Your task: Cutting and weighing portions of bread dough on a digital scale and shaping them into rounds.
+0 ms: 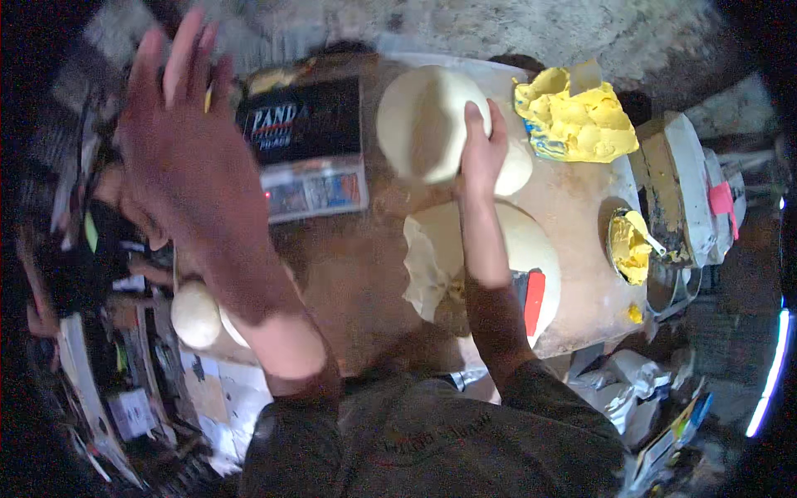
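We see our right hand (483,153) at the far middle of the tabletop (369,290), grasping the right edge of a round dough (432,120), with the thumb on its pale top. The round dough is on the far side, between a black box (303,116) on the left and a big yellow lump (573,120) on the right. A smaller dough piece (516,170) peeks out at its right, just beside our right hand. Our left hand (187,149) is up high on the left, let go and spread wide, with its fingers pointing to the far side. It looks big and blurry and hides part of the black box. On the near side of that box we see a flat thing with bright pictures (315,191). Under our right arm lies a wide sheet of dough (523,236) with a ragged left edge, and a red tool (535,303) lies on its near right part. On the right, a bowl (612,249) has yellow stuff (633,257) and a white handle (652,239) in it, and a yellow blob (634,314) sits nearer to us. A dough ball (197,315) lies at the near left.
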Motion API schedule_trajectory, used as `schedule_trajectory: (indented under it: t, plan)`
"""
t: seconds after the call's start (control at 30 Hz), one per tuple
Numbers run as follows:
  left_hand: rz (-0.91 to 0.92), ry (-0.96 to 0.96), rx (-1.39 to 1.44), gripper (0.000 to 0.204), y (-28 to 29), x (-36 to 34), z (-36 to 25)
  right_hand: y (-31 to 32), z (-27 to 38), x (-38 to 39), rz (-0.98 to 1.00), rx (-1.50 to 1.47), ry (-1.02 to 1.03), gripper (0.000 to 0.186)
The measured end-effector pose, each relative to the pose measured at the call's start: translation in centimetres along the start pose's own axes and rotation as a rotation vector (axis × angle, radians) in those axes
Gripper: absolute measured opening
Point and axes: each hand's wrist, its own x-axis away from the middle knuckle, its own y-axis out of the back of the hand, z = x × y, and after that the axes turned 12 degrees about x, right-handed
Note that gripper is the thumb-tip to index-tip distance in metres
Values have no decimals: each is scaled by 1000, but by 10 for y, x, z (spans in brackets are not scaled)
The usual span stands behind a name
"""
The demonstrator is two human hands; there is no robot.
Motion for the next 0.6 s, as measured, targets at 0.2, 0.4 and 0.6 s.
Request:
schedule_trajectory:
  t: [0.2,0.4,0.6]
  plan:
    - [-50,326,-231,28,-3,43,13,112,-78,45,-216,600,211,40]
    - [-50,809,-135,29,-21,107,40,289,-140,147,-354,1348,-12,36]
    - [138,1142,-92,24,-37,199,44,281,-168,168,-121,998,-48,42]
